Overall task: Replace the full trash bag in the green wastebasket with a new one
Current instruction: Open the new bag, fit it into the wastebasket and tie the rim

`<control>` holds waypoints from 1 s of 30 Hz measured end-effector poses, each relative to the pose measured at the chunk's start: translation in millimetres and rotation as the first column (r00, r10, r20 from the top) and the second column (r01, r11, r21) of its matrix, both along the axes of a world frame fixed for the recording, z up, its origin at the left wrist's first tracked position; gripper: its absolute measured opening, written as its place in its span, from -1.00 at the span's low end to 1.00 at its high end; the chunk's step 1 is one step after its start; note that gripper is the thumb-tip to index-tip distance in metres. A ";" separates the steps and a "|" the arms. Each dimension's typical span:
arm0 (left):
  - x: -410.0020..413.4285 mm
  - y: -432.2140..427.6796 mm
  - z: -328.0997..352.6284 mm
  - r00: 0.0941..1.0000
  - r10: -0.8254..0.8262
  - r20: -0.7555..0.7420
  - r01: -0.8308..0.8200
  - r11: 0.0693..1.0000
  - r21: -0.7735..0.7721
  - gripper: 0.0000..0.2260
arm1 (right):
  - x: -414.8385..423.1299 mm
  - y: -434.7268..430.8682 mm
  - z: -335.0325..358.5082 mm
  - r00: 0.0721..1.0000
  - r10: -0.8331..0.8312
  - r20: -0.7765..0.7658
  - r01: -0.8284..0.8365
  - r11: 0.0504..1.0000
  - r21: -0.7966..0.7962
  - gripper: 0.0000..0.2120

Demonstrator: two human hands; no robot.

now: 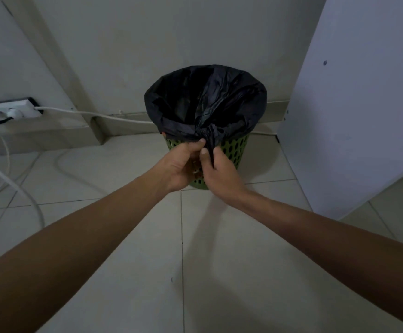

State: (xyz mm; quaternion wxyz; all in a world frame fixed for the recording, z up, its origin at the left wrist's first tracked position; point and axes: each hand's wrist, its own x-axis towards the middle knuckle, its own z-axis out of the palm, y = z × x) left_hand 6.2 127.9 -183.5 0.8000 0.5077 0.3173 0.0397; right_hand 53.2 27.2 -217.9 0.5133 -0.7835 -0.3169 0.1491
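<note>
A green perforated wastebasket (236, 150) stands on the tiled floor against the wall. A black trash bag (203, 99) lines it, its edge folded over the rim and gathered into a knot (210, 133) at the near side. My left hand (183, 164) pinches the bag's edge just left of the knot. My right hand (219, 171) grips the tail of black plastic hanging below the knot. Both hands sit in front of the basket's near wall and hide part of it.
A white power strip (10, 111) lies at the left by the wall, with white cables (95, 115) trailing along the skirting and over the floor. A white cabinet panel (354, 111) stands close on the right of the basket. Pale floor tiles (219, 272) lie below my arms.
</note>
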 end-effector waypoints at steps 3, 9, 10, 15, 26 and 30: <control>-1.0 3.3 3.1 0.996 -0.078 0.039 0.079 0.997 -0.021 -0.82 | 3.9 -0.5 -5.6 1.000 0.008 0.028 -0.008 1.000 -0.031 -0.70; 12.0 -12.6 -4.2 0.989 0.109 0.098 -0.119 0.987 0.111 -0.74 | 5.5 -0.2 -2.8 0.998 0.044 -0.053 -0.049 0.995 -0.091 -0.67; 14.8 -16.3 -6.1 0.977 0.186 0.103 -0.196 0.975 0.105 -0.74 | 3.5 -2.4 -3.5 0.996 0.026 -0.081 -0.033 0.996 -0.087 -0.66; 19.6 -33.5 -11.4 0.873 0.478 0.101 -0.488 0.845 0.219 -0.90 | 0.8 -8.7 2.3 0.901 -0.254 -0.351 0.318 0.938 0.138 -0.83; 6.6 -30.7 -25.6 0.850 0.469 0.240 -0.525 0.710 0.469 -0.86 | -0.1 10.7 33.6 0.855 -0.221 -0.469 0.298 0.950 0.095 -0.68; -2.2 -22.7 -32.5 0.904 0.325 0.278 -0.425 0.600 0.678 -0.86 | -1.8 11.2 35.9 0.948 -0.087 -0.306 0.098 0.995 0.022 -0.62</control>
